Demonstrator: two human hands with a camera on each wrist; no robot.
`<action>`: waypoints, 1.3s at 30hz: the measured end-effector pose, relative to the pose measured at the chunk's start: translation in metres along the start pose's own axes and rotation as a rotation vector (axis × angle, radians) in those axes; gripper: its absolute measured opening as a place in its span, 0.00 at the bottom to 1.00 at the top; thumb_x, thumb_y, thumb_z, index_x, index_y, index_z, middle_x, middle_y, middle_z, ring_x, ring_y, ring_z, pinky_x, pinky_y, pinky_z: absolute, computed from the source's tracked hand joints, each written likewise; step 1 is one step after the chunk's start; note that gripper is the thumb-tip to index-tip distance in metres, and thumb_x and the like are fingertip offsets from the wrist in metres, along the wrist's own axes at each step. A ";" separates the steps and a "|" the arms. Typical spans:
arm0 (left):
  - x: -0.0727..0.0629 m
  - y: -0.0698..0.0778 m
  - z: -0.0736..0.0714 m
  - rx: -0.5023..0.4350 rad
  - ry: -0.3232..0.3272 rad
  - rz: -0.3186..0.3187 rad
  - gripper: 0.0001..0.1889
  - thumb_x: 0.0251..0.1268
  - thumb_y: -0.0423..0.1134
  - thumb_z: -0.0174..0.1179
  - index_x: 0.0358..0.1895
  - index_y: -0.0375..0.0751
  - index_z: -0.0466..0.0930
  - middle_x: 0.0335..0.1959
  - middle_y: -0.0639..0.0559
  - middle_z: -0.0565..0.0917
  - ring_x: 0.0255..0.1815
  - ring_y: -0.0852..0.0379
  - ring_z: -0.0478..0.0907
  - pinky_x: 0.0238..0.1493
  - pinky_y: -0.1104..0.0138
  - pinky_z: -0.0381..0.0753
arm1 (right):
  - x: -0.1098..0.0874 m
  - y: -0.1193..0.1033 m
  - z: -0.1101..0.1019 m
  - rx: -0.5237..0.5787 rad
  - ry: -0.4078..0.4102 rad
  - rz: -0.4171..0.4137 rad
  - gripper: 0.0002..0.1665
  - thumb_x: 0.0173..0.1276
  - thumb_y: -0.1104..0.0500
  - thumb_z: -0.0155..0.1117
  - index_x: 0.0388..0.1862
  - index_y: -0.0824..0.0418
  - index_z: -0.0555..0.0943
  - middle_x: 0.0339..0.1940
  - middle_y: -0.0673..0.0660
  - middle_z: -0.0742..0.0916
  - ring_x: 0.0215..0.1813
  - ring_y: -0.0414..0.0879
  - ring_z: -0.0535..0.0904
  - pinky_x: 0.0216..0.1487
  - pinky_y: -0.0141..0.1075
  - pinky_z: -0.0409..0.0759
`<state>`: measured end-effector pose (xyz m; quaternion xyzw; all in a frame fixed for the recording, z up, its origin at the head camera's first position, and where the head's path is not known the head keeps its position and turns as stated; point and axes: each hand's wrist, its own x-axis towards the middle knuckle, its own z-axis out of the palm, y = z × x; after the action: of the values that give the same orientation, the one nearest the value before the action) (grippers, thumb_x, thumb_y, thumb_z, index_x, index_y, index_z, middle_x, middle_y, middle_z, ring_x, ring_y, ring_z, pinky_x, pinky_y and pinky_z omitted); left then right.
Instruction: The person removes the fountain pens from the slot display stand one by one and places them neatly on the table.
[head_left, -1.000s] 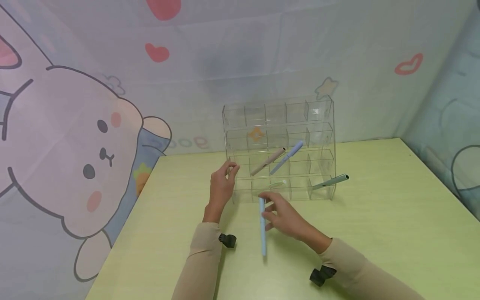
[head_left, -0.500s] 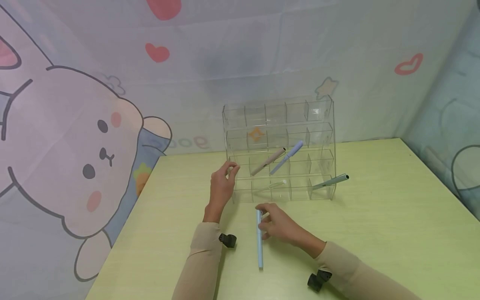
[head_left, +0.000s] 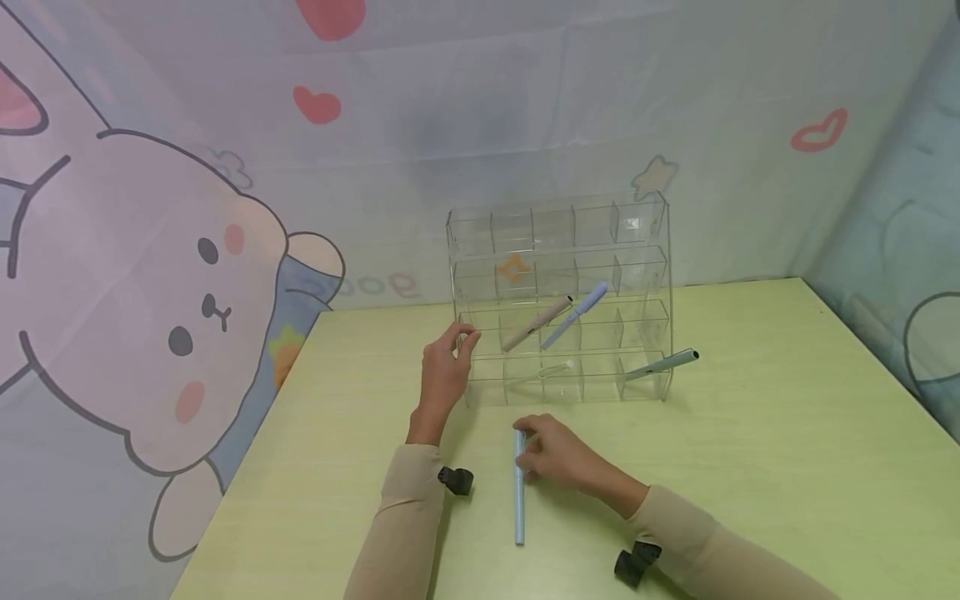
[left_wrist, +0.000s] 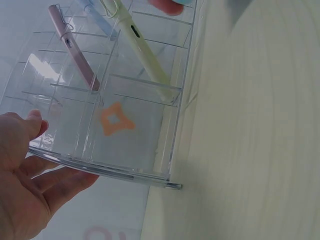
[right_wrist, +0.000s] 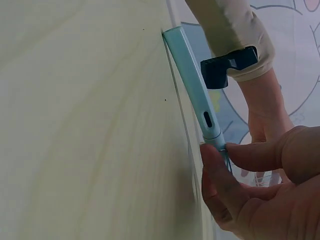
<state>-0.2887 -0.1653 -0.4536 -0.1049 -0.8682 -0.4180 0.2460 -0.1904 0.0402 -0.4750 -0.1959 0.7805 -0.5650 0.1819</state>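
With twelve o'clock taken as the far side in the head view, a light-blue capped pen (head_left: 519, 504) is pinched at its clip end between the thumb and fingers of the right hand (head_left: 558, 454). Its barrel is pointed toward six o'clock; whether the table (head_left: 757, 467) is touched by that end cannot be told. At ten o'clock from this hand, the side panel of a clear tiered rack (head_left: 600, 387) is gripped by the left hand (head_left: 446, 367), thumb on one face and fingers on the other.

The rack is stood at twelve o'clock from the right hand. In its third tier from the top, a mauve pen (head_left: 538, 323) and a lavender pen (head_left: 575, 317) are leaned side by side, upper ends toward about two o'clock. In the lowest tier, a pale yellow-green pen (head_left: 543, 372) is held at six o'clock of the rack and a dark-green pen (head_left: 662, 365) at four, its end projected past the side. At nine o'clock, a cartoon rabbit (head_left: 150, 333) is printed on the backdrop (head_left: 450, 108).
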 end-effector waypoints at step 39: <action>-0.001 0.004 -0.001 -0.017 0.003 -0.009 0.10 0.77 0.46 0.57 0.45 0.45 0.83 0.50 0.44 0.86 0.53 0.40 0.83 0.54 0.47 0.78 | 0.000 0.007 -0.010 -0.294 -0.061 -0.097 0.25 0.59 0.74 0.62 0.57 0.73 0.79 0.53 0.71 0.78 0.31 0.44 0.76 0.30 0.35 0.74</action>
<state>-0.2862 -0.1637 -0.4513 -0.1024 -0.8647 -0.4267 0.2443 -0.1964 0.0505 -0.4782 -0.2752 0.8384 -0.4467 0.1476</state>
